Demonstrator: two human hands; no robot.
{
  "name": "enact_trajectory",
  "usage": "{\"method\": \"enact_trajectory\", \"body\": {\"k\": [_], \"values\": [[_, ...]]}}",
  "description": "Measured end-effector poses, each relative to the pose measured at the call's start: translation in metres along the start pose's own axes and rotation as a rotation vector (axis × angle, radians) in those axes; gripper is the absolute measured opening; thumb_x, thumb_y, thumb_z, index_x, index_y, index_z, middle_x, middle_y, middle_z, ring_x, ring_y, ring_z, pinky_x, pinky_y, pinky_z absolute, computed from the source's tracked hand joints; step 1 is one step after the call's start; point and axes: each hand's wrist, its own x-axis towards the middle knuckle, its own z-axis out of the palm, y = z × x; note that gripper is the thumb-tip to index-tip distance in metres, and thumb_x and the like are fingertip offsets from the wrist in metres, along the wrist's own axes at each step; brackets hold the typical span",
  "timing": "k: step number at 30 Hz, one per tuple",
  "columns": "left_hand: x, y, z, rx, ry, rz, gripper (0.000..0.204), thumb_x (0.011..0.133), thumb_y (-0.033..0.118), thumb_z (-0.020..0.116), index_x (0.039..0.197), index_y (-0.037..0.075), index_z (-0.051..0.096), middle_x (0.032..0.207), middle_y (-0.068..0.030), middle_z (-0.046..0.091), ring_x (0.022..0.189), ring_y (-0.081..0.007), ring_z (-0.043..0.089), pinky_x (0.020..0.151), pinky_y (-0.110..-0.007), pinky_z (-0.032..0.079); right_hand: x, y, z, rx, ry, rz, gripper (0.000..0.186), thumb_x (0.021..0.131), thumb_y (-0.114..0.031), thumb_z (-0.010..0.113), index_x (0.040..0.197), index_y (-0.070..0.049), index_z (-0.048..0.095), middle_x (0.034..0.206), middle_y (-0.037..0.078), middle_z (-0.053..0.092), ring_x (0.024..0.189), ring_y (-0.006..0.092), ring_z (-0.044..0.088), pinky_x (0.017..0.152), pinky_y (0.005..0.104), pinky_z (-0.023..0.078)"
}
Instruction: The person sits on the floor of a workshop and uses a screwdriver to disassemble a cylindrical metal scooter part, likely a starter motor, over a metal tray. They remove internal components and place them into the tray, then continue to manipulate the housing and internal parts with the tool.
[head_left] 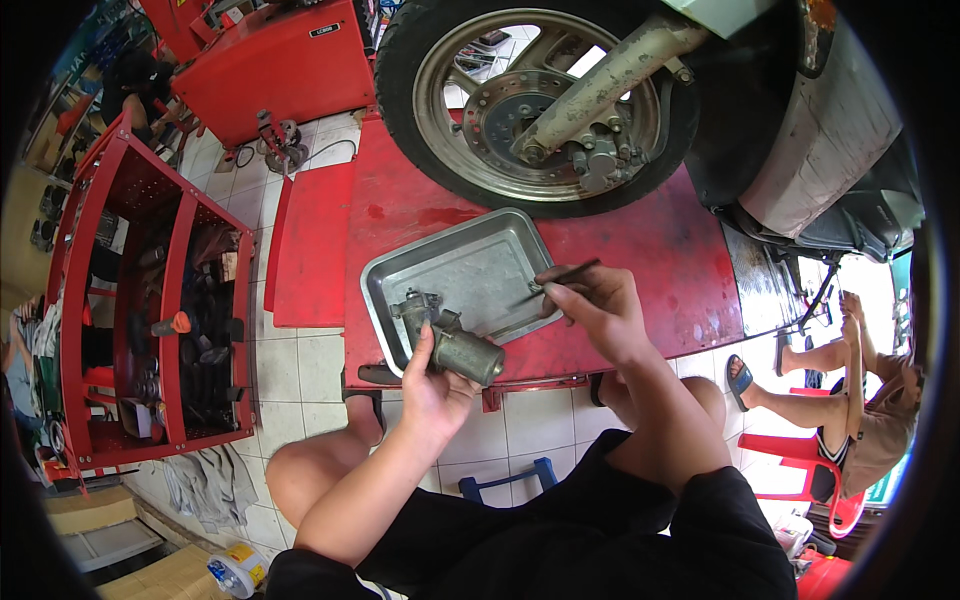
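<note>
My left hand (436, 392) is closed round a dull grey metal carburetor (462, 352), with its rounded end toward the lower right. The hand holds it over the near left part of a shallow metal tray (377, 312). To the right, my right hand (597, 310) pinches a thin dark rod-like tool (577, 272) above the tray's right rim. One end of this tool points down left over the tray; its exact kind is too small to make out. The tool and the carburetor are apart. The tray rests on a red metal platform (640, 290).
A motorbike's front wheel (450, 175) stands on the platform beyond the tray. On the left is a red shelf rack (185, 300) with dark parts. A blue stool (510, 480) is below my hands. At right, a person (865, 400) sits on a red chair (790, 450).
</note>
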Motion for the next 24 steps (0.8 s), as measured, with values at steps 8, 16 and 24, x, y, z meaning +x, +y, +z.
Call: {"method": "enact_trajectory", "body": {"k": [8,16,24], "values": [[0.002,0.008,0.008,0.034,0.053,0.081,0.052,0.097,0.047,0.064,0.129,0.007,0.054,0.119,-0.0156,0.064,0.116,-0.0350,0.064,0.100,-0.050,0.053,0.000,0.010,-0.009,0.229,-0.228,-0.023,0.023,0.099,-0.012,0.065,0.105,0.010,0.061,0.089,0.021,0.074,0.083,0.0207,0.073,0.071,0.0313,0.057],[0.004,0.021,0.016,0.050,0.037,0.149,0.047,0.096,0.043,0.067,0.126,0.008,0.056,0.118,-0.0139,0.064,0.116,-0.0353,0.063,0.102,-0.051,0.051,-0.007,0.009,0.013,0.047,-0.242,0.113,0.028,0.098,-0.002,0.064,0.118,0.007,0.046,0.088,0.015,0.071,0.073,0.0147,0.068,0.067,0.0268,0.055],[0.009,0.035,0.013,0.076,0.015,0.257,0.046,0.097,0.041,0.067,0.125,0.006,0.056,0.121,-0.0132,0.065,0.115,-0.0315,0.064,0.100,-0.049,0.052,-0.019,0.005,0.026,-0.545,-0.177,-0.085,0.029,0.087,-0.015,0.080,0.099,0.003,0.060,0.068,0.017,0.067,0.060,0.0251,0.068,0.057,0.0336,0.051]]}}
